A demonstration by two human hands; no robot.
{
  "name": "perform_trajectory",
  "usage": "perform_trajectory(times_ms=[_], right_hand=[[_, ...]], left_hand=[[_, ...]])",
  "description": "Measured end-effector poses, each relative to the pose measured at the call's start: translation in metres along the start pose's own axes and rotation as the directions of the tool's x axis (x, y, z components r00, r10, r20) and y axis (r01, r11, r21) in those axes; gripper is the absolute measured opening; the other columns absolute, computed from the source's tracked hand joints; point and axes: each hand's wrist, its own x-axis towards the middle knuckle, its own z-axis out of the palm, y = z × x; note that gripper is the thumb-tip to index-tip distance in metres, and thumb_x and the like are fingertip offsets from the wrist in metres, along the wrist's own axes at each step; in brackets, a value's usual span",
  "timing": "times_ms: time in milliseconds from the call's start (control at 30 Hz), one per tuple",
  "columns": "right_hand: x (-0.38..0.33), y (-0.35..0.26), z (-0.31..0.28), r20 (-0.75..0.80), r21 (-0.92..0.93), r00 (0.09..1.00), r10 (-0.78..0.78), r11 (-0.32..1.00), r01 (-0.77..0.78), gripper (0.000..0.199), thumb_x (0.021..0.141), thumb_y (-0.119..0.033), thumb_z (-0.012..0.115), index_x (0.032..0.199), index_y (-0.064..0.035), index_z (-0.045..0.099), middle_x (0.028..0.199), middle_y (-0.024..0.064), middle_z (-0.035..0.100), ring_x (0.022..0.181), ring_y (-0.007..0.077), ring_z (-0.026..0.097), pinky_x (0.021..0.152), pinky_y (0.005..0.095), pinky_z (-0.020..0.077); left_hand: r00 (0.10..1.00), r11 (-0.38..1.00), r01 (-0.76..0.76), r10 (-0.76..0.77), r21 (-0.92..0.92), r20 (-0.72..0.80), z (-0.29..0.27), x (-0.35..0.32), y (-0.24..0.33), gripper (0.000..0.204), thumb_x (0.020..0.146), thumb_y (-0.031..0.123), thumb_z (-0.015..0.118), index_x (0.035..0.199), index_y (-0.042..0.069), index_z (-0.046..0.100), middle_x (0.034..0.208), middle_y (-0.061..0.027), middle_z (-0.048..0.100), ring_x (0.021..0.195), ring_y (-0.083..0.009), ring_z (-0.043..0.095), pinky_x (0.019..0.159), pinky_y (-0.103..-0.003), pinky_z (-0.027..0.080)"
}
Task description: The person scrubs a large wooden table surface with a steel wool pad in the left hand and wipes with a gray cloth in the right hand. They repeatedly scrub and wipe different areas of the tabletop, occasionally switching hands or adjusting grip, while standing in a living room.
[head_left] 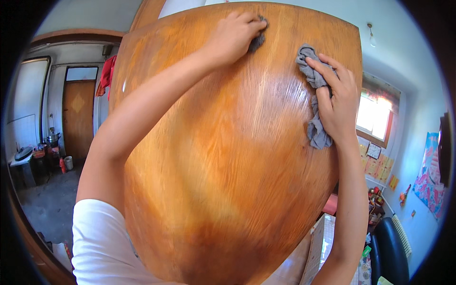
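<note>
A large varnished wooden panel (228, 142) with orange-brown grain fills the middle of the view. Up near its top edge, my left hand (233, 38) is closed on a dark bunched cloth (258, 40), pressed against the wood. My right hand (336, 97) grips a crumpled grey cloth (308, 66) against the panel's right side. Part of this grey cloth hangs below the fingers. Between the hands, the surface shows a bright, streaky shine.
To the left, a room holds a wooden door (80, 118) and a low table (23, 159). A window (374, 114) and a wall clock (374, 150) are on the right wall. Below them stands a black chair (389, 249). A light bulb (372, 42) hangs upper right.
</note>
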Motion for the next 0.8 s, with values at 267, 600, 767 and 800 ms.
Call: perform_trajectory(times_ms=[267, 600, 767, 800], right_hand=[[-0.002, -0.003, 0.005, 0.002, 0.014, 1.000, -0.022, 1.000, 0.022, 0.051, 0.088, -0.005, 0.060, 0.131, -0.0206, 0.082, 0.141, 0.0061, 0.072, 0.128, 0.0313, 0.064, 0.110, 0.0454, 0.0490], [0.010, -0.010, 0.008, 0.001, 0.052, 1.000, 0.001, 0.999, -0.001, 0.051, 0.087, -0.004, 0.060, 0.130, -0.0194, 0.082, 0.142, 0.0060, 0.072, 0.128, 0.0313, 0.064, 0.110, 0.0449, 0.0487], [0.003, -0.003, -0.002, 0.023, 0.013, 1.000, 0.009, 1.000, -0.009, 0.051, 0.086, -0.004, 0.060, 0.130, -0.0191, 0.082, 0.141, 0.0068, 0.072, 0.128, 0.0311, 0.064, 0.110, 0.0450, 0.0482], [0.003, -0.003, -0.004, 0.024, 0.009, 1.000, 0.019, 1.000, -0.019, 0.050, 0.086, -0.004, 0.060, 0.130, -0.0191, 0.082, 0.141, 0.0069, 0.072, 0.128, 0.0311, 0.064, 0.110, 0.0448, 0.0482]], left_hand=[[0.987, 0.987, 0.064, -0.084, 0.145, 0.139, -0.023, -0.007, 0.005, 0.032, 0.102, 0.014, 0.066, 0.131, 0.013, 0.079, 0.135, -0.0060, 0.073, 0.125, -0.0357, 0.066, 0.101, -0.050, 0.057], [0.983, 0.966, 0.158, -0.174, 0.204, 0.065, -0.019, 0.022, -0.029, 0.035, 0.106, 0.016, 0.063, 0.138, 0.017, 0.078, 0.137, -0.0040, 0.072, 0.125, -0.0358, 0.065, 0.103, -0.049, 0.057], [0.985, 0.979, 0.112, -0.132, 0.168, 0.112, -0.008, -0.004, -0.010, 0.036, 0.105, 0.015, 0.063, 0.139, 0.018, 0.077, 0.138, -0.0050, 0.071, 0.127, -0.0354, 0.064, 0.104, -0.049, 0.057], [0.990, 0.975, 0.105, -0.121, 0.197, 0.070, -0.005, 0.008, -0.015, 0.036, 0.105, 0.015, 0.063, 0.139, 0.018, 0.077, 0.138, -0.0052, 0.071, 0.128, -0.0351, 0.064, 0.104, -0.048, 0.057]])
